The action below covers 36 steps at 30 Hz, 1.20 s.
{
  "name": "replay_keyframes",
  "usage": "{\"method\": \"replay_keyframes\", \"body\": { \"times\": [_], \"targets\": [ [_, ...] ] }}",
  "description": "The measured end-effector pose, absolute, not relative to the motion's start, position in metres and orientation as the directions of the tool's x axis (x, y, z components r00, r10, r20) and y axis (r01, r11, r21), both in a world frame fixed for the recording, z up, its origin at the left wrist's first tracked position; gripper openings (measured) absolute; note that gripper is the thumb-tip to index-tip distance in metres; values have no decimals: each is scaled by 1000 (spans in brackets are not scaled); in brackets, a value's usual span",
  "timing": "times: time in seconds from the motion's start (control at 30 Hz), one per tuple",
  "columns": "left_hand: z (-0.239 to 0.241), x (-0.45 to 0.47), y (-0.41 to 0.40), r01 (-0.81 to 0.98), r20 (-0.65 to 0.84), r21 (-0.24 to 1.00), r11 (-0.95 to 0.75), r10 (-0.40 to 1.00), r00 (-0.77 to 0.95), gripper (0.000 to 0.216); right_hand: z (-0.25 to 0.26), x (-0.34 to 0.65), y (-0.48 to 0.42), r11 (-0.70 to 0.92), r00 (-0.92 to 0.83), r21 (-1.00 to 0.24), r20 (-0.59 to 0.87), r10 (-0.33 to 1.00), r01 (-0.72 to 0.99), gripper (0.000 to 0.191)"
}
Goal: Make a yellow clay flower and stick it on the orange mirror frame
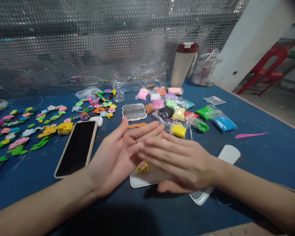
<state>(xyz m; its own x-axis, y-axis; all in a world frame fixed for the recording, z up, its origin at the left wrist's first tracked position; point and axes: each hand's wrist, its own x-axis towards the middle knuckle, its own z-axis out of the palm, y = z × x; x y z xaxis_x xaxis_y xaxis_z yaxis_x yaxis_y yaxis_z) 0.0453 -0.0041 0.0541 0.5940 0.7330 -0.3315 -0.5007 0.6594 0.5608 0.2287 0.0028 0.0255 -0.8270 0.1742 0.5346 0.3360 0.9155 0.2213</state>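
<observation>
My left hand (115,157) is palm up with its fingers stretched out. Across its fingers lies my right hand (180,160), palm down and flat, the fingers straight. Whether anything small sits between the palms is hidden. Under the hands is a white-edged flat board (140,183), partly covered by them. A small yellow clay piece with a pink centre (143,167) shows on it. Bits of green and pink peek out behind the fingers. A white comb (227,155) lies beneath my right wrist, partly hidden. Left of my left hand rests a phone (77,146), screen dark.
Colourful clay flower pieces (49,129) spread over the left side. Several bags of coloured clay (178,114) lie behind the hands, near a framed mesh-patterned mirror-like piece (134,112). A tumbler (184,64) stands at the back; a pink clay tool (250,135) lies right.
</observation>
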Motion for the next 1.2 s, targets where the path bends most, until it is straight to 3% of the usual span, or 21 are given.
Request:
{"method": "replay_keyframes", "body": {
  "times": [0.1,0.17,0.3,0.43,0.57,0.7,0.83,0.97,1.1,1.2],
  "targets": [
    [56,46,-6,-515,-337,525,677,721,605,49,25,230,4,899,-816,239,547,187,367,60],
    [58,46,-7,-519,-291,547,657,730,618,57,24,232,4,871,-774,232,591,227,433,60],
    [57,45,-8,-509,-269,565,649,728,630,61,23,233,3,898,-814,296,571,106,324,52],
    [57,45,-7,-517,-196,565,643,713,673,62,25,235,1,825,-700,237,672,242,513,51],
    [56,46,-5,-483,-229,565,669,690,687,65,24,237,4,899,-799,299,596,85,319,44],
    [53,47,-4,-513,-193,545,663,694,693,66,23,241,10,868,-738,212,636,226,449,46],
    [51,49,-3,-487,-235,543,684,681,694,67,22,241,13,930,-829,245,550,99,274,43],
    [51,49,-2,-500,-213,545,673,687,695,70,20,240,14,910,-773,198,609,178,366,43],
    [51,46,0,-462,-260,557,690,673,693,68,19,239,15,944,-833,246,552,49,218,41],
    [49,44,1,-424,-261,556,715,635,727,66,19,240,19,909,-735,171,653,184,381,43]
  ]
}}
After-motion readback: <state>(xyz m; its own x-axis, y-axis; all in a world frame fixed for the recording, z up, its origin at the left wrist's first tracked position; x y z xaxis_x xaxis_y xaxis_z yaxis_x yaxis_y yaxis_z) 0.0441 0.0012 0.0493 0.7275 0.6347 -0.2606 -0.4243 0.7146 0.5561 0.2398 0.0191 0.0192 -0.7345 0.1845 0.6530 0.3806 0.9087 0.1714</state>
